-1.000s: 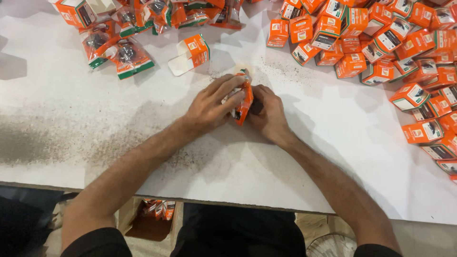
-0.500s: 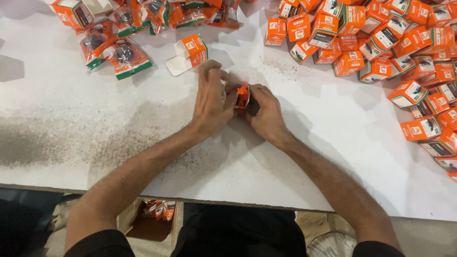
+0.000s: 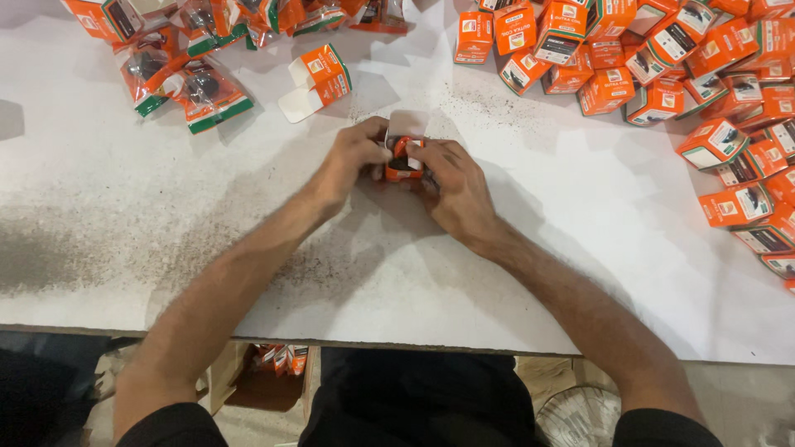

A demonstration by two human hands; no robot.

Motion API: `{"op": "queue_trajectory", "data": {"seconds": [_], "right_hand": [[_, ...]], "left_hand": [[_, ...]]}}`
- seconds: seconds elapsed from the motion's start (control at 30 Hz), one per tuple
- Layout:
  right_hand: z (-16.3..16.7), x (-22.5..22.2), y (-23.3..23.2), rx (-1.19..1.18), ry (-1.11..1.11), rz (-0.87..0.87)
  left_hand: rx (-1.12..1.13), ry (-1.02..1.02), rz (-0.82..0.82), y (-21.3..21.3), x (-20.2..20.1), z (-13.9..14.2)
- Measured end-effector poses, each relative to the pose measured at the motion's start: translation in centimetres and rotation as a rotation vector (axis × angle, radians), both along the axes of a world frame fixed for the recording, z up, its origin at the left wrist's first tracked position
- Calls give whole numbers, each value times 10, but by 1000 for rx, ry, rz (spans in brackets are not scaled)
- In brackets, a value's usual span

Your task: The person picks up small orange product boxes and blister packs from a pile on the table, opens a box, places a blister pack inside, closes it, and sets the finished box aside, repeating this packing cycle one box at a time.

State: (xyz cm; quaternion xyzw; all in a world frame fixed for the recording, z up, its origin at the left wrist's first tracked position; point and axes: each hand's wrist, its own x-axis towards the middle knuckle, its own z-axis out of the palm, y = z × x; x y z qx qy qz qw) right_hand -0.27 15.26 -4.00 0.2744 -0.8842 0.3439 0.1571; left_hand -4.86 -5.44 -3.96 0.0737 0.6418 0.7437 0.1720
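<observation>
Small orange carton [image 3: 405, 157], flap up: my left hand [image 3: 354, 159] and right hand [image 3: 454, 184] grip it steady on the counter [image 3: 149, 223].

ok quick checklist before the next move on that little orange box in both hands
1. Both hands on the small orange box: left hand and right hand grip it. Ok.
2. Top flap open: it stands up, white inside. Ok.
3. Contents seated: something dark shows inside; depth unclear. Cannot tell.
4. Box resting on the white table: cannot tell.
5. Spare open box apart from the hands. Ok.
</observation>
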Motion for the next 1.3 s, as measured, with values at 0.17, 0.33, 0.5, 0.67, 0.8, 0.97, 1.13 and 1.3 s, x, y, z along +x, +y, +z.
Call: {"op": "queue_trajectory", "data": {"seconds": [0.17, 0.33, 0.5, 0.67, 0.8, 0.97, 1.13, 1.3], "right_hand": [[-4, -1, -1, 27, 50, -5], [-1, 1, -2, -38, -87, -72], [1, 3, -2, -140, -233, -106], [3, 4, -3, -202, -212, -63], [8, 5, -5, -175, -306, -100], [10, 6, -2, -162, -220, -34], [-2, 5, -3, -14, -17, -61], [-1, -8, 9, -12, 31, -56]], "left_hand": [[-57, -32, -14, 1, -20, -2], [-217, 304, 13, 13, -9, -8], [-378, 1068, 52, 1, 18, -4], [-393, 1068, -48, -9, 21, 4], [-376, 937, -24, -8, 20, 1], [-456, 1091, -54, -8, 20, -4], [-619, 1224, -68, -14, 29, -8], [-824, 1246, 30, -37, 17, -17]]}}
